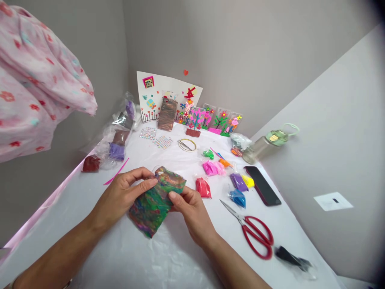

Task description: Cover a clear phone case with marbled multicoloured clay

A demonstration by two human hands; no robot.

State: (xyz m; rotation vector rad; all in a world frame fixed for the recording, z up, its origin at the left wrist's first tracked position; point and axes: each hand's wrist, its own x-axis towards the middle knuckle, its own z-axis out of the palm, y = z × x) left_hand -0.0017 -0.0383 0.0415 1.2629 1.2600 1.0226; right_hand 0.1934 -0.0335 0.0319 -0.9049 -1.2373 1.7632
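A phone-case-shaped piece (153, 204), covered in marbled green, blue, purple and orange clay, is held tilted above the white table. My left hand (129, 190) pinches its upper left edge between thumb and fingers. On the right edge, my right hand (191, 208) grips it with the thumb on the front and the fingers behind. Red-handled scissors (257, 237) lie open to the right, beyond a bag of red clay (203, 188).
Bagged clay (117, 150) lies at the left edge. Behind stand a decorated white board (174, 86), a brown marbled case (167, 114) and several decorated clear cases. On the right are a phone (263, 186) and bottle (261, 148). Pink fabric (39, 88) hangs upper left.
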